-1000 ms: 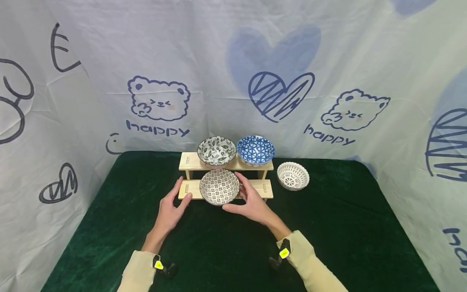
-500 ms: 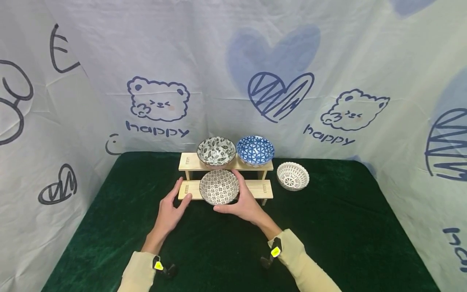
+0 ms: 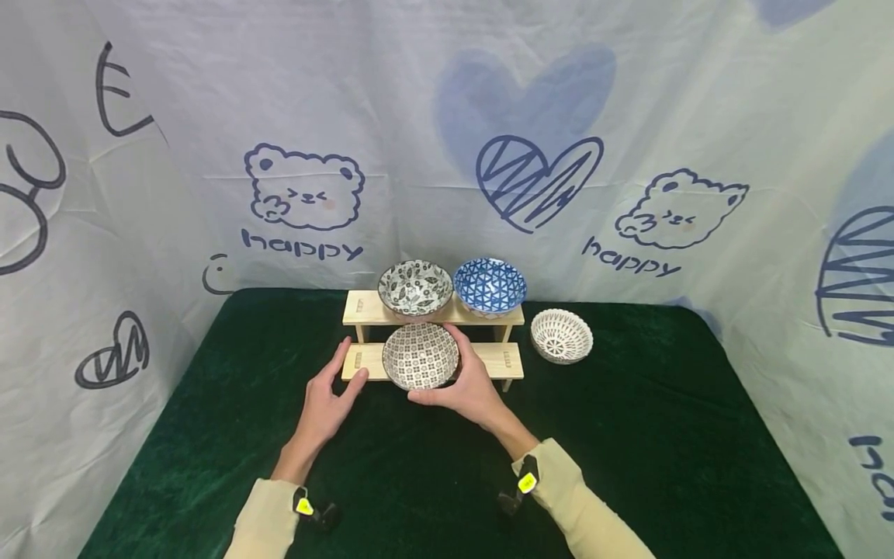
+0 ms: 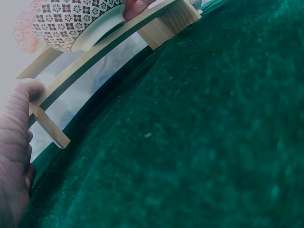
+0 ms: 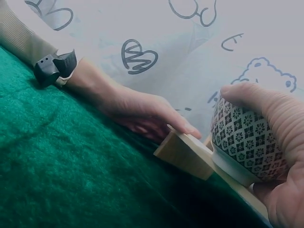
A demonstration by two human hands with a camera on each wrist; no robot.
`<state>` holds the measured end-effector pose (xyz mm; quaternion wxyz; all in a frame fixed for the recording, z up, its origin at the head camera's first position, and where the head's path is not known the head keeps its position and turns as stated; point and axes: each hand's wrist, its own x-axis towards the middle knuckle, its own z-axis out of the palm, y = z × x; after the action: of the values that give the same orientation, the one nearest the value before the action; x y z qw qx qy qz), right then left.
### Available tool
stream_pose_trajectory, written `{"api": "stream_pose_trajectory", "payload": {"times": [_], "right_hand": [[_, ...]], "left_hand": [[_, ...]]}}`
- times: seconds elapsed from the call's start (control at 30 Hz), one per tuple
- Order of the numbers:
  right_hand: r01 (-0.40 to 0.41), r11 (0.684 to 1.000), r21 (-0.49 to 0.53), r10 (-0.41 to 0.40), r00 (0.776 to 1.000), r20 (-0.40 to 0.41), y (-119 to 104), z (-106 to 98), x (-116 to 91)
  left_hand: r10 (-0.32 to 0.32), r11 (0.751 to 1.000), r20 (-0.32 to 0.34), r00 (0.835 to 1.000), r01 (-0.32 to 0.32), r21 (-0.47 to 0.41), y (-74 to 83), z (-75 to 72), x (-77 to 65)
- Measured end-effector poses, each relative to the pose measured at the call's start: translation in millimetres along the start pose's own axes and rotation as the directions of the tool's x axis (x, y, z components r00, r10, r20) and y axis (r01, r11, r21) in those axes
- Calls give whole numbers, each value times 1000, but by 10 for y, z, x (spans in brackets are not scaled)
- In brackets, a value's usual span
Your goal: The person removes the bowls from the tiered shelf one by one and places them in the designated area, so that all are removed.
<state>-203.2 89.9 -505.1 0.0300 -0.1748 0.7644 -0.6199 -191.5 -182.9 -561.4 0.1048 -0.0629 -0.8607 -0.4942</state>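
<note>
Much green cloth (image 3: 391, 481) fronts white drapes (image 3: 419, 93); left fingers (image 3: 336, 362) pinch the stand (image 3: 368, 355), right fingers (image 3: 469, 361) a bowl (image 3: 421, 356).

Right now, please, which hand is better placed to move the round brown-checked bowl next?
Probably the right hand: it grips that bowl, while the left hand holds the pale wooden stand.

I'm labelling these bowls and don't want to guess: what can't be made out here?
- Head view: the marks on the wooden stand, too small to read.
- Left wrist view: the rim of the brown-patterned bowl, cut off by the top edge.
- Right wrist view: part of the right hand, cut off by the right edge.
- Right wrist view: the left hand, its lower fingers blurred in shadow.
</note>
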Motion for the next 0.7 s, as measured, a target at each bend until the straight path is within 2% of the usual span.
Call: {"api": "stream_pose_trajectory", "payload": {"times": [0.7], "right_hand": [[-11, 994, 113, 13, 1000, -17, -12, -69, -86]], "left_hand": [[-13, 1000, 11, 1000, 13, 0, 8, -13, -4]]}}
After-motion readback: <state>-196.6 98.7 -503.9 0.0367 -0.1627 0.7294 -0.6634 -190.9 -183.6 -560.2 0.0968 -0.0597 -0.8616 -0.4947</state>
